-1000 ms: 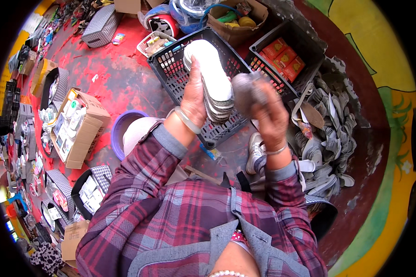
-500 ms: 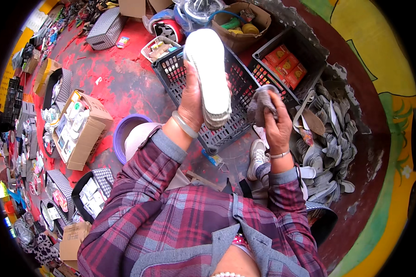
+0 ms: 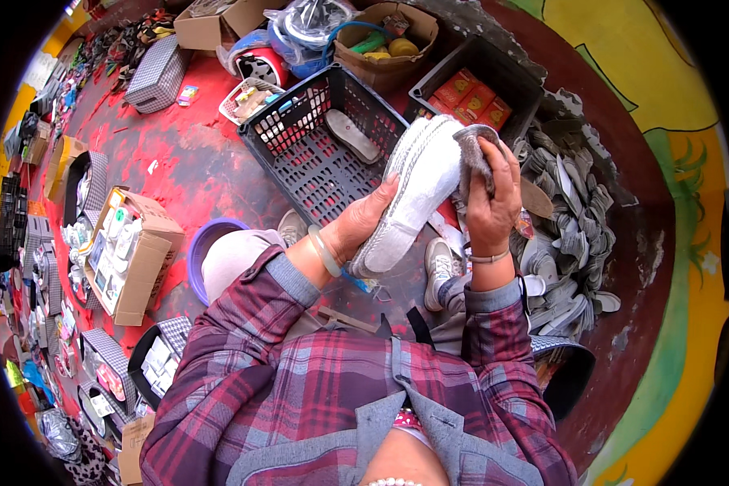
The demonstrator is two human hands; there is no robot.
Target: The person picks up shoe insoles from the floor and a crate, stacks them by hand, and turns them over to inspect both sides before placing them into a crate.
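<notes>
White-topped stack of soles [image 3: 417,194] tilted in my left hand [image 3: 352,231], grey cloth [image 3: 482,146] in my right hand [image 3: 494,202].
My left hand is closed around the stack's lower left side, thumb at its edge, the other fingers mostly hidden; my right hand bunches the cloth at the stack's upper right end, though I can't tell how firmly it presses. If I push too hard there, I think the layers could fan apart or slip from my grip, since only 1 hand supports them; a dirty cloth might smudge the pale face. The stack sits above the right side of the black crate [image 3: 316,174], where 1 loose sole [image 3: 353,136] lies. The top face is white and slightly fuzzy, waisted in the middle, with ridged, greyish layered edges.
</notes>
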